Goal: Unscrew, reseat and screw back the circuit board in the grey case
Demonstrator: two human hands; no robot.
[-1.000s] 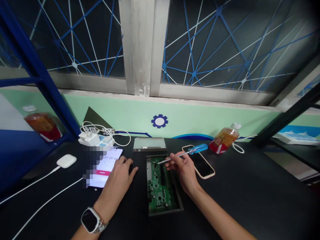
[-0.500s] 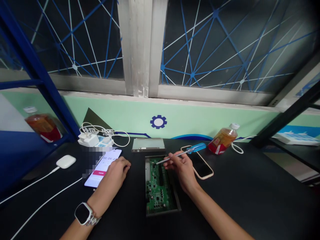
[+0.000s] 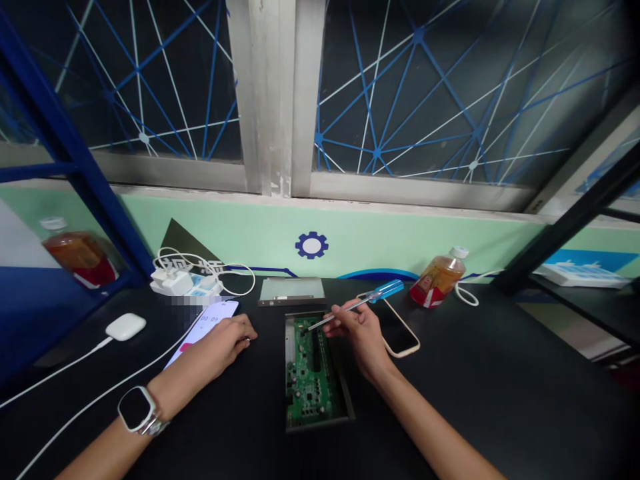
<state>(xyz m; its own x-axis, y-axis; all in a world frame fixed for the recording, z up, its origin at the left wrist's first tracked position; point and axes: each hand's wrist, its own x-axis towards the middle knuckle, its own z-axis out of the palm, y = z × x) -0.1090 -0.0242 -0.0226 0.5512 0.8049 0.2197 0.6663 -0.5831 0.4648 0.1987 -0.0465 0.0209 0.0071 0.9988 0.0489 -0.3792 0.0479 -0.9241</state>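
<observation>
Windows [image 3: 445,87] overlook a black desk [image 3: 480,373], right hand [image 3: 364,333] gripping a screwdriver [image 3: 386,291], left hand [image 3: 229,341] curled, hold unclear.

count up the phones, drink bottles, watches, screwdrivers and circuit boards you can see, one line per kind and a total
Phones: 2, one lit phone, one dark phone
Drink bottles: 2, left bottle, right bottle
Watches: 1 watch
Screwdrivers: 1 screwdriver
Circuit boards: 1 circuit board
Total: 7

the screwdriver handle [image 3: 387,290] is glossy plastic, its shaft [image 3: 357,305] metal, the tabletop [image 3: 465,373] matt.
</observation>
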